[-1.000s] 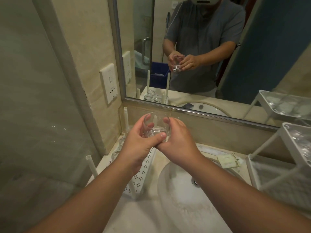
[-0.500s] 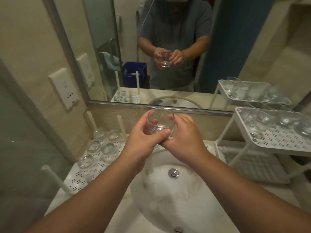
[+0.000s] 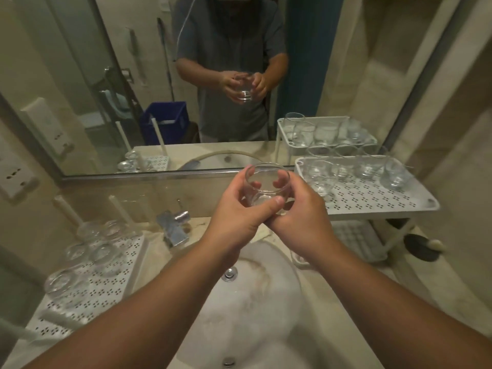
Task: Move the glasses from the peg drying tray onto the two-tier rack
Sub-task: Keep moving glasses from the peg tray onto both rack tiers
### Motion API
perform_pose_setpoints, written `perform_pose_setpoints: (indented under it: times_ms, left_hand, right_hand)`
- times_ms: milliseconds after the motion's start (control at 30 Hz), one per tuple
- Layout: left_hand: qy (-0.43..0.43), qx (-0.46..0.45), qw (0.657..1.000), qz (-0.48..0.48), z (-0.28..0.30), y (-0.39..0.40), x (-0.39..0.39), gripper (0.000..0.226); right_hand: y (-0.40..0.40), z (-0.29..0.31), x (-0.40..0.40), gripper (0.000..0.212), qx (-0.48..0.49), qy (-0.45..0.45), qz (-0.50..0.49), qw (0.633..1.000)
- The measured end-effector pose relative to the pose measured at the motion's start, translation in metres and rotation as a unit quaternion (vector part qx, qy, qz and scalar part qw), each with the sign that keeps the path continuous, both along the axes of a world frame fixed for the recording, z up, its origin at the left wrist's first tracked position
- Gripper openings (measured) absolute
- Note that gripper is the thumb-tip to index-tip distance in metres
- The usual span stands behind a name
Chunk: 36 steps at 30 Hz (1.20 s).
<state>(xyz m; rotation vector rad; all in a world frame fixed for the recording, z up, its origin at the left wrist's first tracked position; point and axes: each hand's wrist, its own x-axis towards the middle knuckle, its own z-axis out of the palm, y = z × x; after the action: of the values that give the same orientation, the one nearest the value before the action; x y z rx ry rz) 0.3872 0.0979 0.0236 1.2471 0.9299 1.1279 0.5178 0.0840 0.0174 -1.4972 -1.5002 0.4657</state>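
Clear glass (image 3: 266, 186) upright above sink, more on peg tray (image 3: 106, 283) — several on rack (image 3: 372, 198)

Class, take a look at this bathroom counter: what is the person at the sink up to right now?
A person holds one clear glass upright in both hands, the left hand and the right hand curled round it, above the sink. Several glasses remain on the peg drying tray to the left. To the right, the two-tier rack already has glasses on its top shelf, and the held glass is close to that shelf's near corner but not yet set down.
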Motion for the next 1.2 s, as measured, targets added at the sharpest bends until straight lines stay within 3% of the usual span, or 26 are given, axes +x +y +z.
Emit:
perform_pose_setpoints:
  times_ms: [67,233,367,500,800,1000,1200]
  left_hand:
    - [0.013,0.007,1.000,-0.009,0.001,-0.001,0.025,0.066]
    - [0.047,0.019,0.998,-0.024,0.004,0.000,0.078,0.059]
    - [0.065,0.012,0.997,-0.049,0.008,0.002,0.115,0.084]
    - [0.102,0.022,0.994,-0.043,0.008,0.009,0.145,0.091]
    - [0.098,-0.019,0.995,-0.011,-0.013,0.020,0.200,0.050]
    - [0.145,-0.024,0.989,-0.012,-0.023,0.027,0.210,0.062]
    - [0.100,-0.075,0.992,-0.030,-0.033,0.033,0.214,0.066]
  right_hand:
    - [-0.003,-0.001,0.024,0.056,0.009,0.013,-0.011,1.000]
    - [-0.007,-0.003,0.077,0.075,0.002,0.019,-0.037,0.999]
    - [-0.007,-0.003,0.119,0.077,0.001,0.020,-0.047,0.999]
    - [0.000,-0.007,0.150,0.077,0.004,0.016,-0.066,0.998]
    - [0.022,-0.029,0.200,0.079,-0.018,0.040,-0.118,0.992]
    - [0.038,-0.043,0.218,0.082,-0.065,0.006,-0.126,0.990]
    - [0.057,-0.049,0.230,0.083,-0.104,-0.034,-0.123,0.986]
